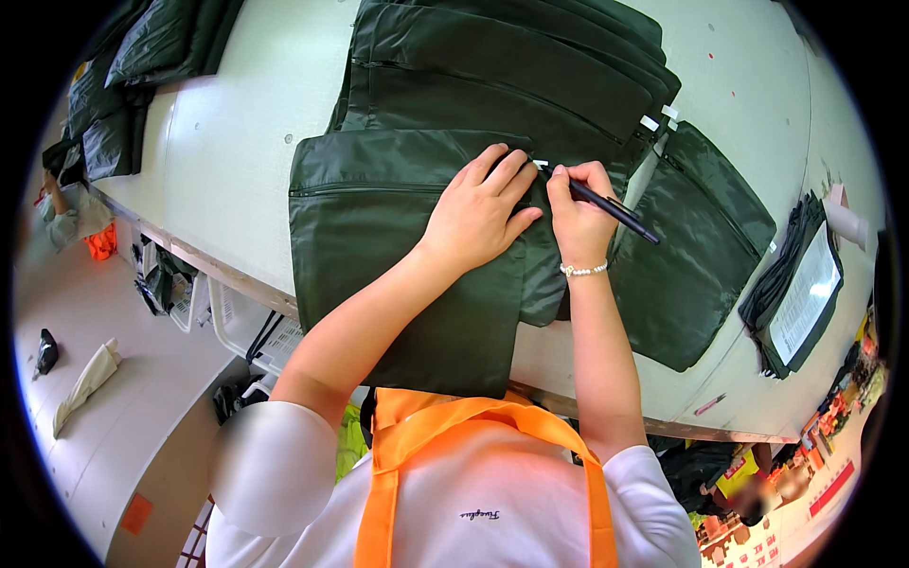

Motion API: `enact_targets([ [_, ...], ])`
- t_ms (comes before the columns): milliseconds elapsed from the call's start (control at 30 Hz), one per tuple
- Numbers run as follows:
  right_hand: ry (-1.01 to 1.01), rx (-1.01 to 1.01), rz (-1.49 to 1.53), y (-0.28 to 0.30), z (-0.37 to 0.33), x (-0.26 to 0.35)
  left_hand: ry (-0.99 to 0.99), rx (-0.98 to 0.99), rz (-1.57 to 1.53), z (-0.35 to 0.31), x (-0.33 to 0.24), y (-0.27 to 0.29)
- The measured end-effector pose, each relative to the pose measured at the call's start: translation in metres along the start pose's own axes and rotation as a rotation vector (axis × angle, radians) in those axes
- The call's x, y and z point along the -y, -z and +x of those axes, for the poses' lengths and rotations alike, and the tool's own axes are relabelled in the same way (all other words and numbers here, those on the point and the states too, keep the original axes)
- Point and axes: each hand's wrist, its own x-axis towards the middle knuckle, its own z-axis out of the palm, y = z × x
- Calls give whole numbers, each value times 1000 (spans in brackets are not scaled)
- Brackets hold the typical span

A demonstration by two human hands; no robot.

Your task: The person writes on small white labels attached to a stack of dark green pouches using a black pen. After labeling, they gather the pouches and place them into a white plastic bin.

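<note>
A dark green fabric panel with a zipper (pixel 402 275) lies in front of me and hangs a little over the table's near edge. My left hand (pixel 481 213) rests flat on its upper right part, fingers spread. In my right hand (pixel 580 218) is a black pen (pixel 615 210), its tip at a small white label (pixel 541 164) on the panel's edge. Behind it sits a stack of similar green zippered panels (pixel 492 71), with white labels (pixel 650 123) sticking out at the right. Another zippered panel (pixel 696 256) lies to the right of my right hand.
At the far right, a printed white sheet (pixel 805 298) lies on a dark folded bundle (pixel 757 308). A pinkish pen (pixel 709 405) rests near the front edge of the pale table (pixel 237 180). Dark padded items (pixel 170 43) are piled at the far left. White baskets (pixel 251 327) stand below the edge.
</note>
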Motion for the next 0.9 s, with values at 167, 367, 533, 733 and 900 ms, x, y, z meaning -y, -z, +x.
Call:
enact_targets([
  [167,19,-8,-22,0,0,-2,-1,1,0,1,1,-2],
  [367,-7,16,-4,0,1,-1,1,0,0,1,2,-4],
  [533,10,33,2,1,0,-2,6,6,-5,2,1,-3],
  [733,-11,-62,61,5,-1,-1,1,-10,-48,2,2,-5],
  [900,219,223,-396,26,-37,37,34,-226,-296,-3,16,-4],
])
